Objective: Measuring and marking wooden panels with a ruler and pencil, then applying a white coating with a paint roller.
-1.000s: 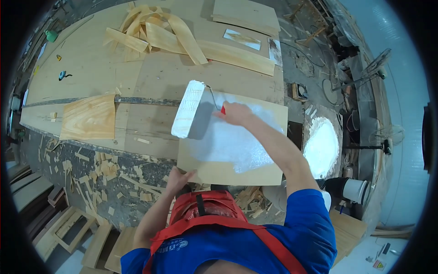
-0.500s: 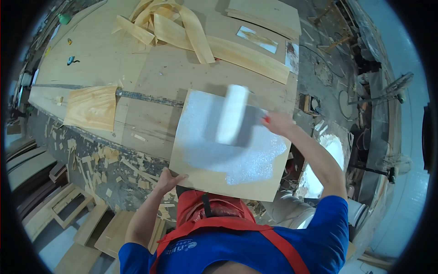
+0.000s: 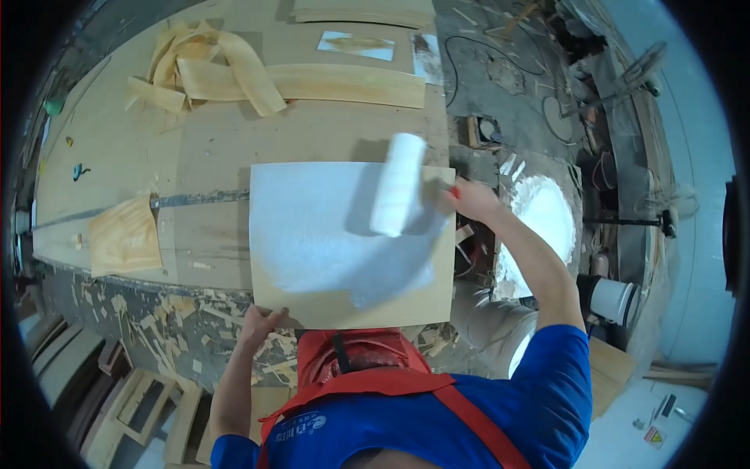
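A flat rectangular board [image 3: 328, 309] lies at the table's near edge, with a wet white coating [image 3: 312, 227] over much of its top. The near strip and the right margin show bare tan. My right hand [image 3: 474, 199] is closed round the red handle of a paint roller [image 3: 398, 187]. The roller's thick white sleeve slants above the right half of the board; whether it touches the coating I cannot tell. At the near left corner, my left hand [image 3: 263, 322] grips the board's edge, thumb on top and the other fingers partly hidden.
Curled veneer strips [image 3: 226, 74] lie across the far table, near stacked boards [image 3: 363, 14]. A smaller veneer piece [image 3: 125, 238] sits to the left. On the right stands a wide container of white liquid [image 3: 543, 227]. Wood scraps [image 3: 180, 320] litter the floor.
My view has turned, so the table and board appear shifted left. Relative to the board, the roller has moved toward its right side. My left hand keeps its hold on the corner.
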Available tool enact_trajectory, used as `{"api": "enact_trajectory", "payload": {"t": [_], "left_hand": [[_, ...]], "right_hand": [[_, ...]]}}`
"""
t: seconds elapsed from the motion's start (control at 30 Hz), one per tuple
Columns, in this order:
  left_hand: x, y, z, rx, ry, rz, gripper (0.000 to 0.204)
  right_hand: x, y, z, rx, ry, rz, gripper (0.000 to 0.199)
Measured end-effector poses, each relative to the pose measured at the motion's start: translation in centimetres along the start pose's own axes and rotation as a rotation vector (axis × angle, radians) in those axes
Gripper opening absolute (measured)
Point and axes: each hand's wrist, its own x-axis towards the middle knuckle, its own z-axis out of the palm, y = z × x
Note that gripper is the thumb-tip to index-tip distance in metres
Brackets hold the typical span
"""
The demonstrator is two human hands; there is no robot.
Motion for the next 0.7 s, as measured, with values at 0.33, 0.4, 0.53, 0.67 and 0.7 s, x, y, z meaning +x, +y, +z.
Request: {"api": "enact_trajectory", "payload": {"t": [0.33,0.4,0.53,0.67,0.7], "left_hand": [[1.9,-4.0,0.8,0.024,0.019,0.058,0.041],[1.3,-2.8,1.1,0.053,-0.008,0.060,0.041],[0.9,-2.8,0.5,0.055,-0.031,0.075,0.042],[1.1,-4.2,0.1,0.028,-0.052,0.077,0.040],[0.9,-4.1,0.0,0.043,-0.035,0.067,0.039]], "right_hand": [[-12.0,-1.5,6.8,0.515,0.098,0.374,0.056],[-15.1,-5.4,9.5,0.708,0.169,0.456,0.051],[-25.6,-10.3,22.5,0.646,0.415,0.424,0.043],[-30.5,-13.3,24.1,0.668,0.333,0.561,0.042],[-29.4,-12.9,23.8,0.619,0.432,0.467,0.043]]}}
